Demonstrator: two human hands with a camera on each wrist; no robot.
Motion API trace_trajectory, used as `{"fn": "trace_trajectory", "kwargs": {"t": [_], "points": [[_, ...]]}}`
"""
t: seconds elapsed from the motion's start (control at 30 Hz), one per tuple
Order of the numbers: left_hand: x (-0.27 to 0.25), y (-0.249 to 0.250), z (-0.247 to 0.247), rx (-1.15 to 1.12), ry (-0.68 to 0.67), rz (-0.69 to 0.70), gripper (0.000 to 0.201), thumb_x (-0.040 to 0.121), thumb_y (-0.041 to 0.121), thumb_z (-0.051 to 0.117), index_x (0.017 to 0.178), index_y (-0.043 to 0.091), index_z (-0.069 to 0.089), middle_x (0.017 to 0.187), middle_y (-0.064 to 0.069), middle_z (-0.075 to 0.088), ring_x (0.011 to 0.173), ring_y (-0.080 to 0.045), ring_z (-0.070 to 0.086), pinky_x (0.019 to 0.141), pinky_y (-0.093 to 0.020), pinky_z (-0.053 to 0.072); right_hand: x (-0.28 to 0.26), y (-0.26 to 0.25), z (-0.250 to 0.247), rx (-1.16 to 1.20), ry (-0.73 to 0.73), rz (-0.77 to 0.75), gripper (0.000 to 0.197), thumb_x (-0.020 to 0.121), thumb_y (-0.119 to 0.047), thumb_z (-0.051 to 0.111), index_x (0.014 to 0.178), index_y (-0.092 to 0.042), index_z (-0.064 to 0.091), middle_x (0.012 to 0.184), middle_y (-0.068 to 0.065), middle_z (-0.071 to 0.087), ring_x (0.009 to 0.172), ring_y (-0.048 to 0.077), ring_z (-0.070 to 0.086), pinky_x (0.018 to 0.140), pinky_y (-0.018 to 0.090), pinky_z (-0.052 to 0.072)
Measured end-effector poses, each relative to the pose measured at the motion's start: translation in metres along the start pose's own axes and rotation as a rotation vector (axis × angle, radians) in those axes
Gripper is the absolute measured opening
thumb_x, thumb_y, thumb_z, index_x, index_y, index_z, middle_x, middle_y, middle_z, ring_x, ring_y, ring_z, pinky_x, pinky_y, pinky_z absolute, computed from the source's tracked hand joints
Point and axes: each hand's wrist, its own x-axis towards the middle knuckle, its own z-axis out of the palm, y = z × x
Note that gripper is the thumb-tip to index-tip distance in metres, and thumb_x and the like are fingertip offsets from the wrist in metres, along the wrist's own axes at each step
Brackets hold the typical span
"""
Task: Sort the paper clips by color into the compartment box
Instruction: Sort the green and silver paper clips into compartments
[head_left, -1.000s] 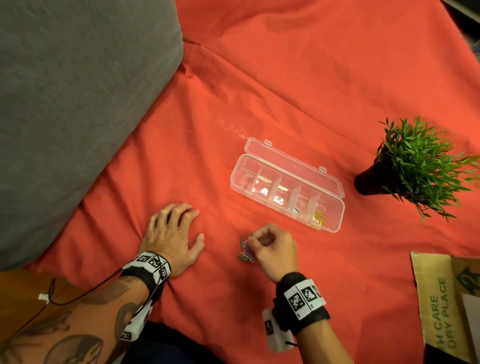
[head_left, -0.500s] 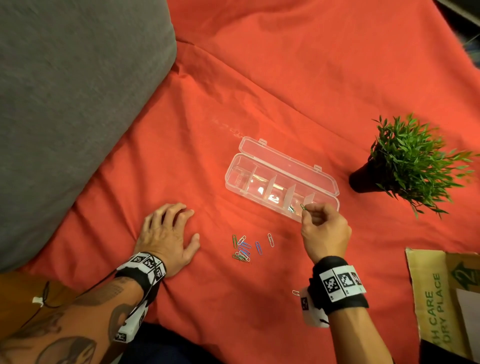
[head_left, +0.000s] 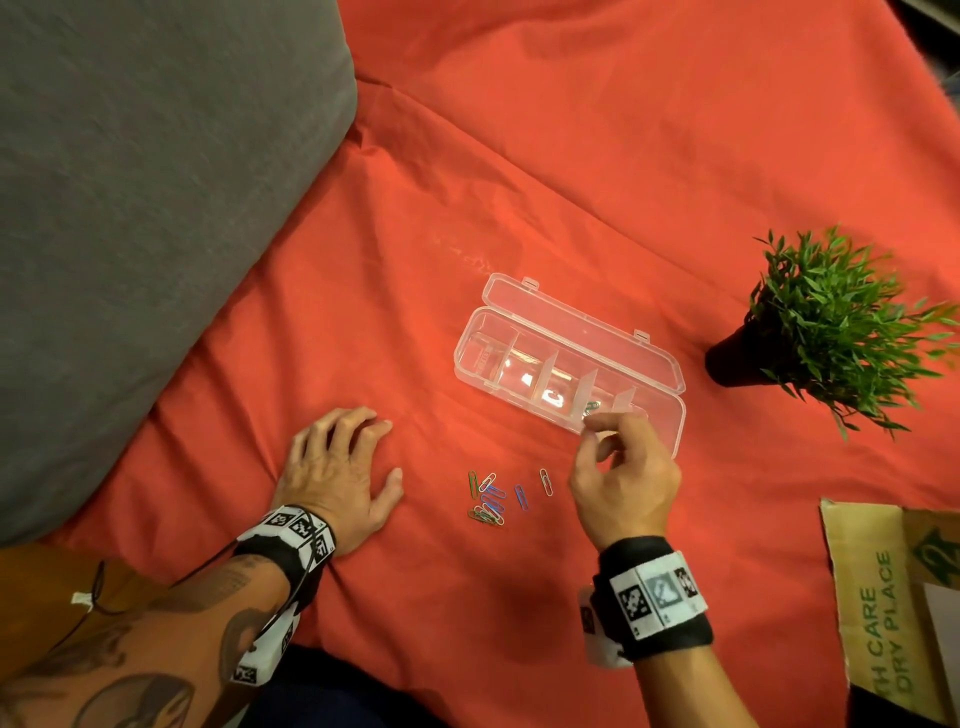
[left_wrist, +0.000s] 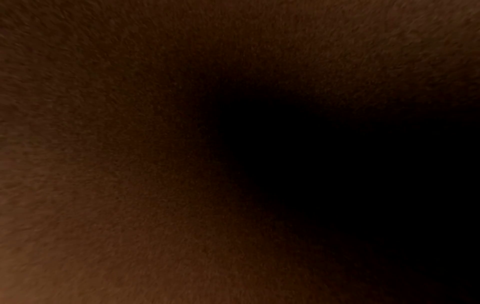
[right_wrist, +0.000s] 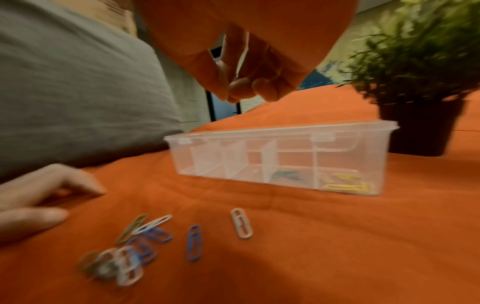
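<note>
**Right hand over the box, loose clips beside it**

The clear compartment box lies open on the red cloth, its lid folded back on the far side. Green paper clips lie in its second compartment from the right end, and yellow paper clips in the end compartment next to them. The right hand hangs above the box's near wall at those compartments, its fingers curled with the tips drawn close together; whether they pinch a clip cannot be told. The loose paper clips, blue, green and white, lie scattered on the cloth just near of the box, with one blue clip and one white clip apart from the cluster on its right. The left hand rests palm down on the cloth to the left of the box, fingers spread and holding nothing; its wrist view is dark. A grey cushion sits far to the left of the box, a potted plant to the right, and a cardboard carton nearer and to the right.
</note>
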Motion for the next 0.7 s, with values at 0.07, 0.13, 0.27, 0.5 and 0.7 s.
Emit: {"fn": "trace_trajectory", "kwargs": {"t": [0.07, 0.13, 0.27, 0.5, 0.7], "points": [[0.000, 0.000, 0.000, -0.002, -0.003, 0.000, 0.061, 0.080, 0.057, 0.052, 0.132, 0.024, 0.056, 0.141, 0.002, 0.051, 0.132, -0.030, 0.044, 0.105, -0.052, 0.037, -0.014, -0.011, 0.008, 0.032, -0.118, -0.085, 0.015, 0.075, 0.000, 0.064, 0.080, -0.014, 0.066, 0.067, -0.005, 0.057, 0.059, 0.012, 0.054, 0.062, 0.020, 0.042], [0.000, 0.000, 0.000, 0.001, -0.007, 0.002, 0.062, 0.080, 0.058, 0.052, 0.132, 0.024, 0.056, 0.141, 0.002, 0.050, 0.133, -0.029, 0.044, 0.104, -0.051, 0.037, -0.028, -0.017, 0.020, 0.006, -0.350, -0.113, 0.011, 0.076, -0.008, 0.063, 0.080, -0.018, 0.064, 0.075, -0.005, 0.059, 0.067, 0.015, 0.057, 0.065, 0.029, 0.047], [0.000, 0.000, 0.000, -0.005, -0.012, -0.002, 0.062, 0.081, 0.058, 0.052, 0.132, 0.024, 0.055, 0.142, 0.002, 0.050, 0.133, -0.029, 0.044, 0.104, -0.052, 0.038, -0.044, -0.022, 0.043, -0.152, -0.697, -0.037, 0.015, 0.078, -0.027, 0.061, 0.091, -0.020, 0.062, 0.092, -0.001, 0.058, 0.083, 0.025, 0.061, 0.071, 0.036, 0.051], [0.000, -0.001, -0.001, 0.001, -0.027, -0.010, 0.062, 0.081, 0.059, 0.052, 0.133, 0.025, 0.055, 0.143, 0.003, 0.050, 0.134, -0.029, 0.043, 0.105, -0.051, 0.038, -0.057, -0.046, 0.063, -0.325, -0.842, -0.014, 0.024, 0.080, -0.008, 0.055, 0.103, -0.013, 0.055, 0.103, 0.009, 0.057, 0.093, 0.038, 0.062, 0.074, 0.043, 0.052], [0.000, 0.000, -0.001, -0.002, -0.019, -0.004, 0.062, 0.080, 0.059, 0.051, 0.132, 0.024, 0.056, 0.142, 0.002, 0.051, 0.133, -0.029, 0.044, 0.104, -0.052, 0.038, -0.055, -0.051, 0.063, -0.337, -0.900, 0.029, 0.031, 0.077, -0.008, 0.056, 0.107, -0.011, 0.050, 0.110, 0.013, 0.058, 0.098, 0.039, 0.061, 0.079, 0.042, 0.050]]}}
